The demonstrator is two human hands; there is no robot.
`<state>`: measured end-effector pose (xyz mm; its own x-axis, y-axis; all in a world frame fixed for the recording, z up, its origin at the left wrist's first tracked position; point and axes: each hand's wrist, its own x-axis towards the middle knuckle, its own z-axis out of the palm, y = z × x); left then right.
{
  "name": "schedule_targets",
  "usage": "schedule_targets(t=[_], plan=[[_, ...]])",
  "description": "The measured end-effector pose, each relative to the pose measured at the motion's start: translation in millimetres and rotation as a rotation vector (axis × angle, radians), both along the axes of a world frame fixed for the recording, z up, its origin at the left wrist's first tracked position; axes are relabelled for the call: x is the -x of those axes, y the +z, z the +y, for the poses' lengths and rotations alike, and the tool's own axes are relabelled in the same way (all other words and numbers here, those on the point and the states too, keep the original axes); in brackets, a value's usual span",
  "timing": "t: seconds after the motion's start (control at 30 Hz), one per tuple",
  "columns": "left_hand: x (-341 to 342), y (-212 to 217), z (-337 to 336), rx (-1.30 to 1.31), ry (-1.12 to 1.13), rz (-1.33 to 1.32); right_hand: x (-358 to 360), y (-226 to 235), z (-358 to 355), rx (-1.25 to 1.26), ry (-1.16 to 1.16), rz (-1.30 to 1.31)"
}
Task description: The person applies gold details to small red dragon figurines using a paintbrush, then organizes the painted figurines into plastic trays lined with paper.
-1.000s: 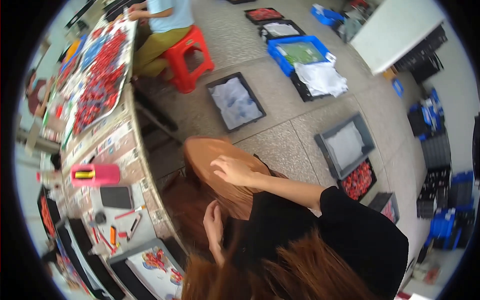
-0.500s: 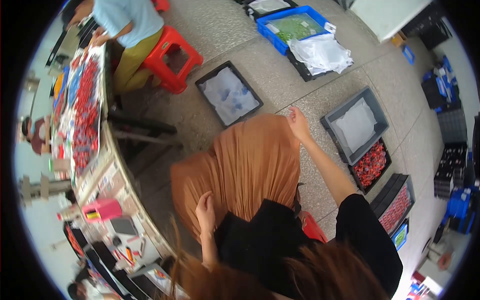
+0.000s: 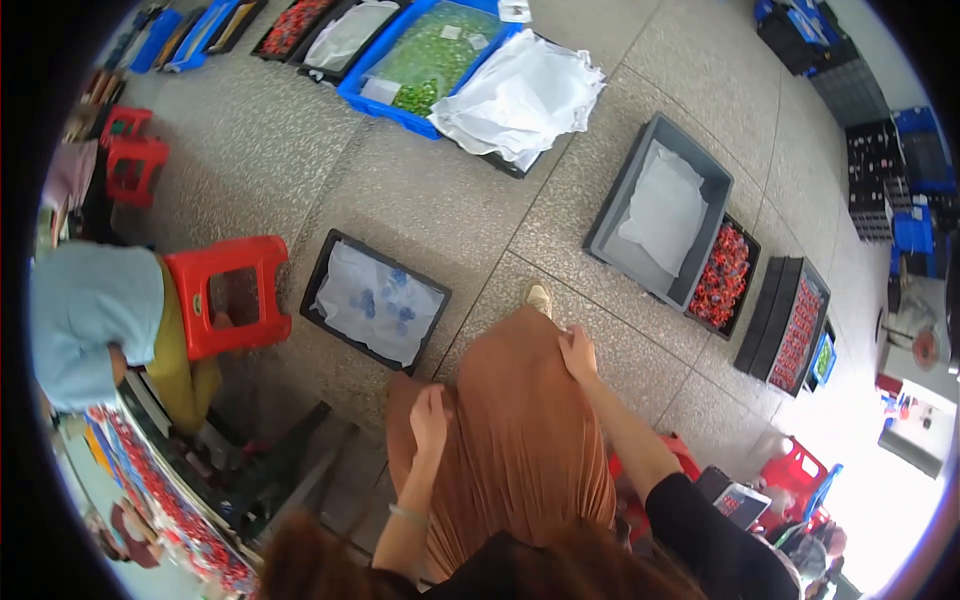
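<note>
A long brown pleated skirt (image 3: 530,420) covers my legs, and one light shoe (image 3: 537,297) shows beyond its hem. My right hand (image 3: 577,355) is closed with its fingers bent against the skirt's right side near the knee, pinching the cloth. On the other side, my left hand (image 3: 430,420) has its fingers curled together at a fold of the skirt; the exact grip is partly hidden. Ahead and to the left on the floor lies a black tray (image 3: 440,318) lined with a white sheet, with several small blue pieces on it.
A grey bin (image 3: 612,205) overlaps a black tray of red pieces (image 3: 722,285) at right. Farther off stands a blue crate (image 3: 352,92) with bagged green pieces, beside white sheeting (image 3: 530,100). A red stool (image 3: 240,345) and a seated person (image 3: 100,320) are at left, by a cluttered bench (image 3: 190,510).
The view has swung round to the right, and the bench now lies lower left. My right hand has come down onto the skirt, and a shoe has come into sight.
</note>
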<state>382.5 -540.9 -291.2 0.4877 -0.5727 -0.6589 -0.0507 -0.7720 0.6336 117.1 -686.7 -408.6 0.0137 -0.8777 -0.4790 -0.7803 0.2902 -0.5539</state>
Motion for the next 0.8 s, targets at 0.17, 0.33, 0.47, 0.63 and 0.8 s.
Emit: schedule_targets(t=[0.17,0.33,0.47,0.63,0.8], plan=[[-9,-19,-182,0.27,-0.309,-0.27,52,69,24,-0.176,-0.236,0.027],[-5,-68,-372,0.157,-0.625,-0.332,105,89,-5,-0.382,-0.352,-0.102],[15,-102,-500,0.207,-0.88,-0.771,142,77,-29,-0.462,-0.674,-0.227],[29,-152,-630,0.407,-1.433,-1.139,154,63,-10,-0.559,-1.052,-0.403],[23,-231,-656,0.176,-1.677,-1.162,119,50,10,-0.689,-1.18,-0.295]])
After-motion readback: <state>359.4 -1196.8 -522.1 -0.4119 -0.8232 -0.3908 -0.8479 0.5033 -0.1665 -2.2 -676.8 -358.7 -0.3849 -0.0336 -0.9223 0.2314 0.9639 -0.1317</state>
